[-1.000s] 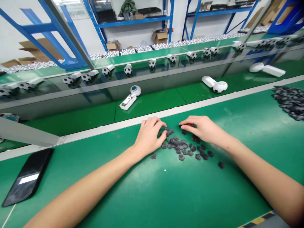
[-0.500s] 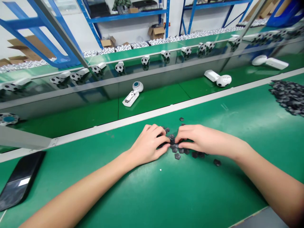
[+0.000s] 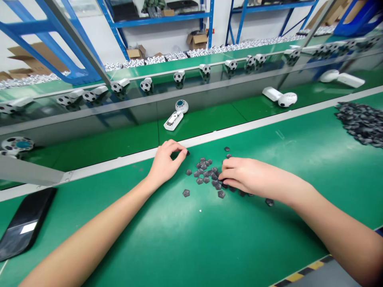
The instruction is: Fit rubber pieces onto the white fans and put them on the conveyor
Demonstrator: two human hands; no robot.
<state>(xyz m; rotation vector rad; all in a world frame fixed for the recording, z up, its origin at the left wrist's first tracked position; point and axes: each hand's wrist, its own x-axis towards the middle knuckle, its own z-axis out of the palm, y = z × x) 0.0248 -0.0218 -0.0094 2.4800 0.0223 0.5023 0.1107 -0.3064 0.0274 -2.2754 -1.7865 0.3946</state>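
Small black pentagon pieces (image 3: pixel 205 173) lie in a loose cluster on the green tabletop, some flat and some overlapping. My left hand (image 3: pixel 168 160) is up and left of the cluster, close to the table's pale far edge. Its thumb and forefinger pinch one black pentagon piece (image 3: pixel 188 153), partly hidden by the fingertips. On the cluster's right side rests my right hand (image 3: pixel 243 174), its bent fingers closed together among the pieces. What those fingertips hold, if anything, is hidden. A few single pieces, such as a stray pentagon piece (image 3: pixel 186 193), lie apart from the rest.
A big heap of black pieces (image 3: pixel 362 123) sits at the right. Beyond the pale edge rail (image 3: pixel 239 128), a green belt carries white football-patterned devices (image 3: pixel 287 99). A black phone (image 3: pixel 26 223) lies at the left, near a metal post (image 3: pixel 30 172).
My left hand has left the cluster, moving up and left with a pentagon piece, and more pieces now show. My right hand has stayed at the cluster. The belt's devices have shifted right.
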